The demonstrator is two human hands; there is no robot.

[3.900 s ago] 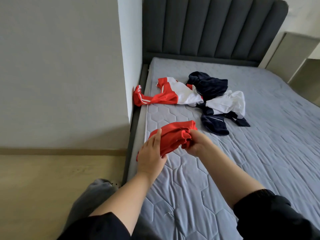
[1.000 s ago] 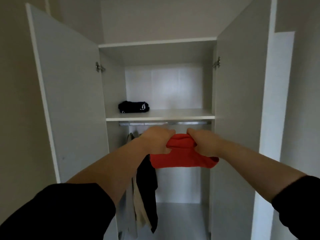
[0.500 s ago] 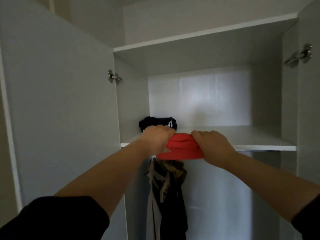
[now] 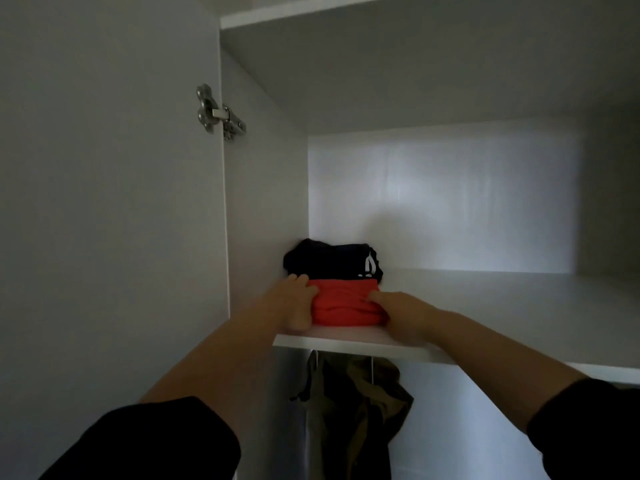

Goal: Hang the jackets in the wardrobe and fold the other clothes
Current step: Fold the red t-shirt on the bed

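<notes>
A folded red garment (image 4: 341,306) lies on the white wardrobe shelf (image 4: 485,306), near its front left corner. My left hand (image 4: 292,306) grips its left end and my right hand (image 4: 398,311) grips its right end, thumb on top. Right behind it sits a folded black garment (image 4: 332,259) with a white mark, touching the red one. Below the shelf hang dark and olive jackets (image 4: 353,410), partly hidden by the shelf edge.
The open left wardrobe door (image 4: 110,202) with a metal hinge (image 4: 218,112) stands close on my left. An upper shelf (image 4: 381,8) spans the top. The right part of the white shelf is bare.
Both hands have carried the red garment forward over the shelf edge and set it down in front of the black garment. My view has moved closer to the shelf.
</notes>
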